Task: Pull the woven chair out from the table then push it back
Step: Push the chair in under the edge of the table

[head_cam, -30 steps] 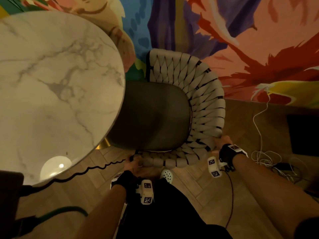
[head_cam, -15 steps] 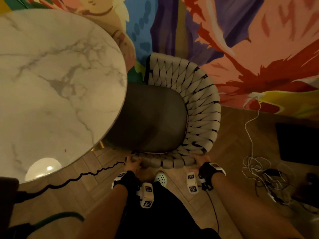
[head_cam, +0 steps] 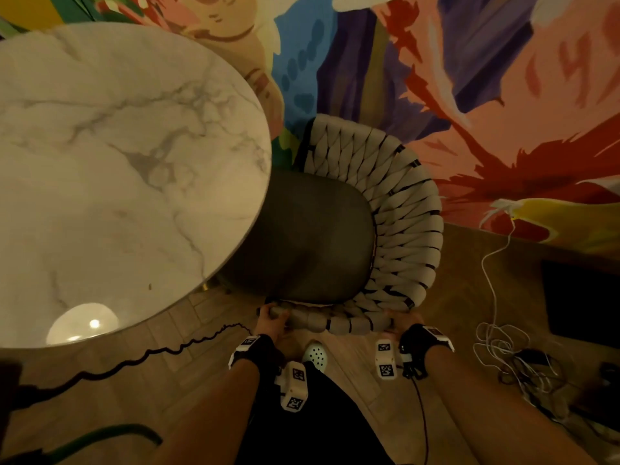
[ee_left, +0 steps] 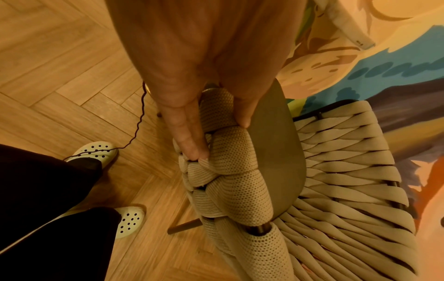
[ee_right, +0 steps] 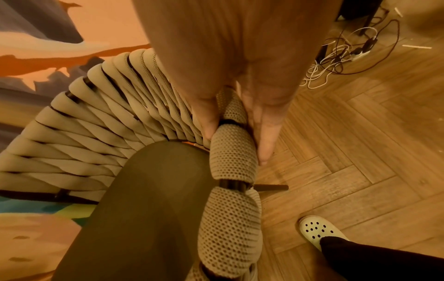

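On the left stands the round marble bench (head_cam: 127, 182), and the dark seat (head_cam: 302, 243) of the woven chair (head_cam: 396, 229) is tucked partly under its edge. Compared with a second ago, the seat sits further beneath the marble rim and the chair's back has swung round to face the person squarely. That reads as the push-back half of the task, well along; the chair may need only a little more travel, though from this steep overhead angle I cannot say whether it is fully home.

The left hand (head_cam: 270, 322) is clenched on the left end of the padded top rail (ee_left: 228, 171): in the left wrist view its fingers (ee_left: 187, 138) lie down the outer face while the thumb presses the inner side beside the seat. Further right, the right hand (head_cam: 402, 322) clasps the same rail near the back's right corner, thumb inside against the woven straps, fingers (ee_right: 264, 136) outside.

No containers show here. On the herringbone floor (head_cam: 208, 317) to the right lies a tangle of white cable (head_cam: 496, 333), apart from the chair legs.
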Demonstrator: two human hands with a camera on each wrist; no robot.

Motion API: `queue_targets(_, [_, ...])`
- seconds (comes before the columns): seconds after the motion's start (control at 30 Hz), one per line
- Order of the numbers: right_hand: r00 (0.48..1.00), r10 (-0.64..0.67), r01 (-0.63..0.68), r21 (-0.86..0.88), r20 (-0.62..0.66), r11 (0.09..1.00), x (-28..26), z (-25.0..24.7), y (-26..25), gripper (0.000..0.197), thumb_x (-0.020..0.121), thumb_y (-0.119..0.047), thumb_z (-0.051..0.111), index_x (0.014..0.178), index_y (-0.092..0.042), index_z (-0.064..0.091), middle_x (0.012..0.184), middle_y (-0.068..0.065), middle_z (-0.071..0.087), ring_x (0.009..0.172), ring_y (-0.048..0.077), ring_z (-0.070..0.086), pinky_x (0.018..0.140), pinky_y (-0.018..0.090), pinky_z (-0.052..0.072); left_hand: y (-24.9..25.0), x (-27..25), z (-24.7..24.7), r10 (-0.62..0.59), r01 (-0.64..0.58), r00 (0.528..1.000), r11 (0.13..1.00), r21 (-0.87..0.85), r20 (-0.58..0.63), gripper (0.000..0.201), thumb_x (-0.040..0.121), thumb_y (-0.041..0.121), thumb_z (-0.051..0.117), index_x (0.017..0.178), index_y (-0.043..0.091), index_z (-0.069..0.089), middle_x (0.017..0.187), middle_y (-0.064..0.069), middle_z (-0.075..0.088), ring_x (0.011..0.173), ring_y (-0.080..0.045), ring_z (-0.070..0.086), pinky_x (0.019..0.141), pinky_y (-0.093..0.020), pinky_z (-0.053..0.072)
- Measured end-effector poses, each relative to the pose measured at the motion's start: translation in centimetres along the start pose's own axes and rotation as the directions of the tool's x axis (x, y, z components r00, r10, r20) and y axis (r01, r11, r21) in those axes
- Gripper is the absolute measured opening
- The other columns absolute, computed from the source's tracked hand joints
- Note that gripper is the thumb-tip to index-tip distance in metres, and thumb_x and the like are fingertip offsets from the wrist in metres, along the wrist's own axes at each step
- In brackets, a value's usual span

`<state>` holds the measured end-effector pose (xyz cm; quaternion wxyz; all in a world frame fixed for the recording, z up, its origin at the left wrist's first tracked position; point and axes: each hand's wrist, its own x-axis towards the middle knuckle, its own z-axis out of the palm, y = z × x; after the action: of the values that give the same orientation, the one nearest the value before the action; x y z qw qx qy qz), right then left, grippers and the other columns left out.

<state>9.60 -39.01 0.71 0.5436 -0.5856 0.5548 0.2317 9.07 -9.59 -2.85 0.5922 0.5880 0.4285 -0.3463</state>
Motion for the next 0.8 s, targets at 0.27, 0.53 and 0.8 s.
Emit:
queue_targets(0.27, [0.999, -0.021, 0.021, 0.026, -0.024, 0.999, -0.4, 0.0, 0.5, 0.038, 0.087, -0.008, 0.069, 0.121, -0.009, 0.053, 0.136, 0.025, 0.056, 0.118, 0.047, 0.058, 0.088, 0.059, 0.055, 0.3, -0.4, -0.9, -0.023, 0.023, 0.999, 1.0, -0.01, -0.025, 0.045, 0.087, 0.012, 0.062, 0.128, 0.014, 0.045, 0.129, -0.022, 0.053, 0.095, -0.033, 0.057, 0.082, -0.054, 0.057])
queue_targets(0.53, [1.0, -0.027, 0.027, -0.005, 0.009, 1.0, -0.7, -0.3, 0.6, 0.024, 0.089, -0.004, 0.066, 0.112, -0.002, 0.06, 0.133, 0.026, 0.058, 0.12, 0.047, 0.057, 0.096, 0.059, 0.051, -0.1, -1.3, -0.9, -0.04, 0.04, 0.999, 0.999, -0.036, 0.02, 0.047, 0.09, 0.01, 0.057, 0.133, 0.014, 0.04, 0.131, -0.023, 0.052, 0.081, -0.028, 0.06, 0.068, -0.041, 0.053])
queue_targets(0.8, [0.997, -0.026, 0.011, -0.203, -0.075, 0.979, 1.0, -3.7, -2.2, 0.03, 0.092, -0.035, 0.058, 0.093, -0.006, 0.063, 0.086, 0.016, 0.067, 0.085, 0.038, 0.066, 0.088, 0.052, 0.056, -0.8, -1.8, -1.5, -0.031, 0.03, 1.0, 0.989, -0.143, -0.006, 0.058, 0.088, 0.019, 0.062, 0.138, 0.024, 0.032, 0.135, -0.022, 0.052, 0.097, -0.035, 0.063, 0.076, -0.047, 0.057])
